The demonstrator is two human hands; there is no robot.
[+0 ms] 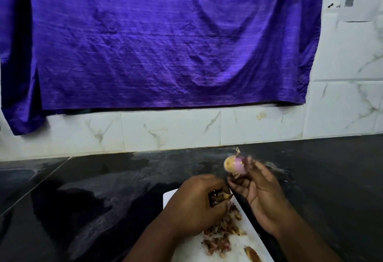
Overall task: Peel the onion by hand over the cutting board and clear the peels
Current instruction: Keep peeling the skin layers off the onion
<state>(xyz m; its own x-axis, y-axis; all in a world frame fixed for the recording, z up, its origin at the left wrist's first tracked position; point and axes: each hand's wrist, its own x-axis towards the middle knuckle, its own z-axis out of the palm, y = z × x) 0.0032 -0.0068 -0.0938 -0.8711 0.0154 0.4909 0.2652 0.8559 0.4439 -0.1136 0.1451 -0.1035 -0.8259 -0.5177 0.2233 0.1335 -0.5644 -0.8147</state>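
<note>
Peels (219, 239) lying heaped on board (182, 250), beneath left wrist. Left hand (199, 203) clenching around torn peel scraps. Right hand (261, 195) gripping onion (235, 165) at fingertips, just beyond left hand, hanging past board over desk (103, 189). Onion looking mostly bare, dry tuft showing on top. Best bringing onion back over board, pinching tuft off, dropping scraps onto heap.

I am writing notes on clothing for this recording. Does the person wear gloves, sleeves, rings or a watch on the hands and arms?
No. The left hand and the right hand are bare, without gloves. I see no ring, watch or bangle, though the picture is slightly blurred. The left forearm and right forearm are uncovered to the frame's edge; no sleeve shows.
</note>
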